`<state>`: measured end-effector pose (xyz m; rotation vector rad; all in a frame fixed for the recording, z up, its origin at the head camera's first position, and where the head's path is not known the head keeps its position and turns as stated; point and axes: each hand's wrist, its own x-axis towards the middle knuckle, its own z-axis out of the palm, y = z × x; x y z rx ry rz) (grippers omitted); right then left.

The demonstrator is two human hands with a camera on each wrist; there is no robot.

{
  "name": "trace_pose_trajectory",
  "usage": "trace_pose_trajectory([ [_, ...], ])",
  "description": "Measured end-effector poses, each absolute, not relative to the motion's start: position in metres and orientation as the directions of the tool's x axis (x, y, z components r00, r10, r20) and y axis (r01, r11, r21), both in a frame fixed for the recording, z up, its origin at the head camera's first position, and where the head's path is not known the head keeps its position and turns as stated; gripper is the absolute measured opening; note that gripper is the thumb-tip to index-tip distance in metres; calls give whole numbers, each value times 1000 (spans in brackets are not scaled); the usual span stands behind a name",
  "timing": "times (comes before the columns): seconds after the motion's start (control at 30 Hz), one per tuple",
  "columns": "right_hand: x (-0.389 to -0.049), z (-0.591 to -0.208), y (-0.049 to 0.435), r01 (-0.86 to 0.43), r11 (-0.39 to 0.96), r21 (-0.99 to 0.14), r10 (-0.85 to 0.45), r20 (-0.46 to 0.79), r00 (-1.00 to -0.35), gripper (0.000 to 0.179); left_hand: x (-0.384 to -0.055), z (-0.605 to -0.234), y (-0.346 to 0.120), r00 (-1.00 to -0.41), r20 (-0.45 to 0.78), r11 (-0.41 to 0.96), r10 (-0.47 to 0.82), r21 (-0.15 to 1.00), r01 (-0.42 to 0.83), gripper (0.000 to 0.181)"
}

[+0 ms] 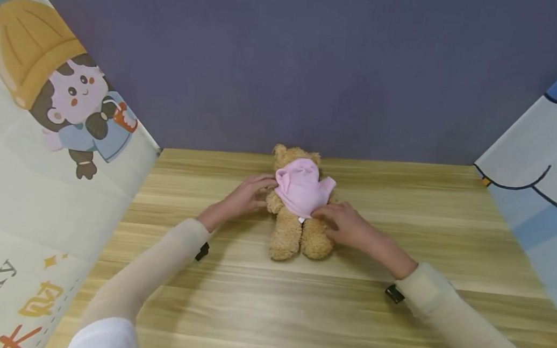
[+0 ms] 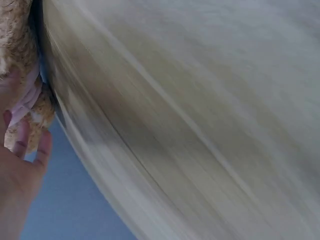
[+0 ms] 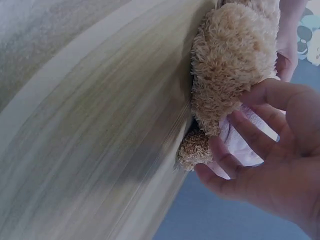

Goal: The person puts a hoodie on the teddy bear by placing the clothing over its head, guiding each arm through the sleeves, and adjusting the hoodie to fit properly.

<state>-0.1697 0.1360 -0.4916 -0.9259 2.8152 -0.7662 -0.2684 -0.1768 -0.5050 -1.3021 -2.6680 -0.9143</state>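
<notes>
A light-brown teddy bear (image 1: 286, 236) lies on its back on the table, its head toward the dark wall. A small pink shirt (image 1: 303, 185) covers its torso and much of its face, short sleeves spread to both sides. A white tag (image 1: 301, 219) shows at the hem. My left hand (image 1: 245, 196) is at the bear's side, fingertips right at the shirt's left sleeve and the bear's arm. On the other side, my right hand (image 1: 352, 227) has its fingertips at the shirt's lower edge, above a leg. In the right wrist view its fingers (image 3: 252, 135) are spread and gently bent beside the fur.
The wood-grain table (image 1: 259, 307) ends at a dark blue-grey wall (image 1: 276, 66) just behind the bear's head. Printed cartoon panels stand at the left (image 1: 30, 189) and at the right (image 1: 545, 176). A small black clip (image 1: 394, 294) sits at my right wrist.
</notes>
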Motion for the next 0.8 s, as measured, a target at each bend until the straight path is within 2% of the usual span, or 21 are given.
trace_pose_trajectory([
  [0.1, -171, -491, 139, -510, 693, -509, -564, 58, -824, 48, -277, -507, -166, -643, 288, 405, 710, 581, 706, 66],
  [0.2, -172, -490, 140, -500, 691, -522, -562, 46, -826, 47, -284, -504, -155, -631, 312, 359, 710, 611, 706, 58],
  [0.4, -174, -494, 146, -462, 692, -555, -538, 29, -842, 40, -287, -499, -139, -591, 401, 374, 700, 500, 781, 28],
  [0.63, -177, -496, 152, -419, 692, -587, -514, 6, -858, 46, -274, -496, -127, -680, 432, 527, 592, 431, 732, 21],
  [0.8, -185, -497, 161, -426, 677, -600, -527, 9, -850, 48, -266, -485, -130, -707, 325, 582, 628, 407, 704, 27],
])
